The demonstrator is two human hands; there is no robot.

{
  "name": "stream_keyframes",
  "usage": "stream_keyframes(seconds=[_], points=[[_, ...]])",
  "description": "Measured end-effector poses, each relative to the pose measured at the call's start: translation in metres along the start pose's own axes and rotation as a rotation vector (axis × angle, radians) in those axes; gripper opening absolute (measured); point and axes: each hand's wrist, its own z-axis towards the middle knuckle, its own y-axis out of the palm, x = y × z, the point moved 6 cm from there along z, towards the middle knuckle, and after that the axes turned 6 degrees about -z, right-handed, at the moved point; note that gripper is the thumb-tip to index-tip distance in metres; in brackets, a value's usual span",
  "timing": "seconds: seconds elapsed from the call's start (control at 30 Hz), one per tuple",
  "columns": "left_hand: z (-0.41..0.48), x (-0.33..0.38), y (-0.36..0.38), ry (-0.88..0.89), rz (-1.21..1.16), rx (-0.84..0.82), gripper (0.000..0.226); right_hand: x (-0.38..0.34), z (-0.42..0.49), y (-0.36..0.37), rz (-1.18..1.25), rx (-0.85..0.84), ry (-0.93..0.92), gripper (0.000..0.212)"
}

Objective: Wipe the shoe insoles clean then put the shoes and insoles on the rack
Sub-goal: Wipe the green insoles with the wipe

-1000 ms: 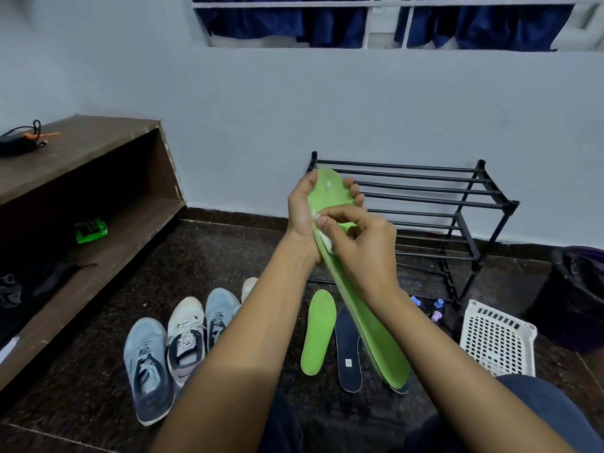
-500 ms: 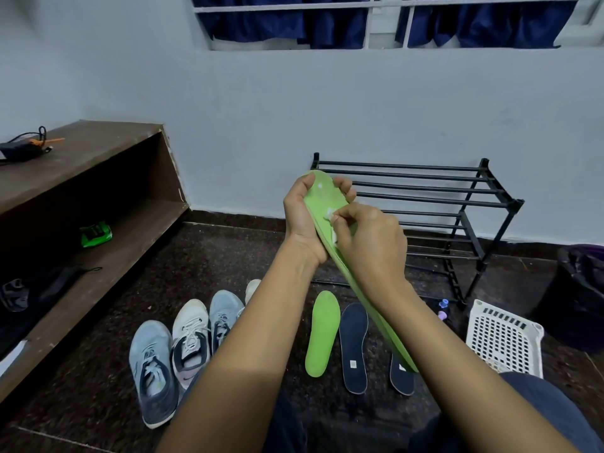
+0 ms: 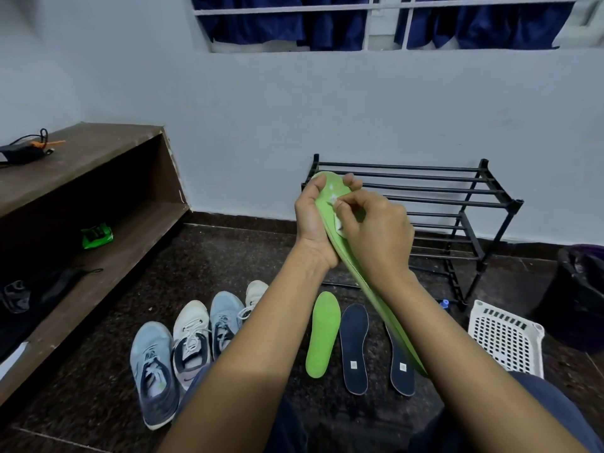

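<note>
My left hand grips the toe end of a green insole held up in front of me, its heel slanting down to the right. My right hand pinches a small white wipe against the insole's upper face. On the dark floor lie a second green insole and two navy insoles. Several sneakers stand in a row to their left. The black metal shoe rack stands against the wall behind my hands.
A brown wooden shelf unit runs along the left, with a green packet on its lower board. A white perforated basket sits at the right, beside a dark bin. A blue curtain hangs at the window above.
My right hand has slid the wipe up the insole toward the toe end. The view has shifted slightly, so the floor insoles show more fully.
</note>
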Motion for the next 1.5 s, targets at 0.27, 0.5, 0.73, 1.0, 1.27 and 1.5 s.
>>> stream_keyframes(seconds=[0.27,0.5,0.73,1.0,1.27,1.5], points=[[0.005,0.022,-0.006,0.071,-0.038,-0.020,0.032,0.005,-0.013,0.010,0.169,-0.165,-0.029,0.010],[0.005,0.010,-0.007,0.058,-0.031,0.044,0.033,-0.001,-0.010,0.007,0.246,-0.086,-0.006,0.010],[0.000,-0.005,-0.007,0.026,0.043,0.119,0.042,-0.003,0.000,-0.002,-0.144,0.003,-0.032,0.021],[0.004,0.007,-0.018,0.134,0.099,0.211,0.049,0.005,-0.018,0.005,0.261,-0.106,0.036,0.011],[-0.001,-0.008,-0.018,0.106,0.034,0.207,0.035,0.010,-0.017,0.007,0.063,-0.067,0.062,0.017],[-0.002,-0.013,-0.013,0.037,0.039,0.163,0.028,0.008,-0.010,0.006,0.045,-0.031,0.071,0.018]])
